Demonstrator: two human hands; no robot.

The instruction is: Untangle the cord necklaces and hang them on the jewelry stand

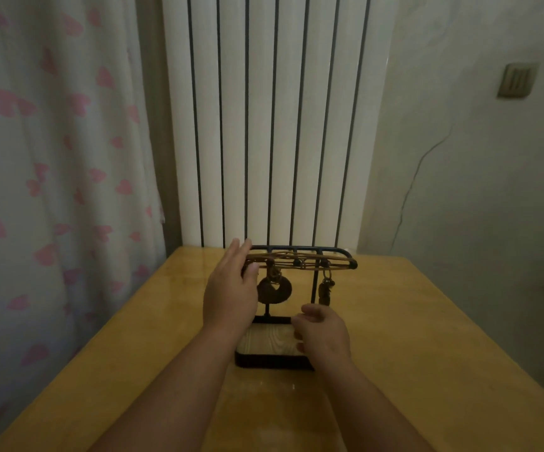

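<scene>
A black metal jewelry stand (300,248) with a light wooden base (269,341) sits on the table. Brown cord necklaces (300,261) lie stretched along its top rack. A round dark pendant (274,290) hangs below the rack on the left and a slim dark pendant (324,290) hangs on the right. My left hand (230,288) is at the rack's left end with straight fingers raised and the thumb by the cords. My right hand (321,331) hovers over the base below the slim pendant, fingers loosely curled, holding nothing.
The stand is on a yellow wooden table (427,337) that reaches back to a white radiator (264,119). A curtain with pink hearts (52,174) hangs to the left. A wall with a switch plate (517,80) is on the right.
</scene>
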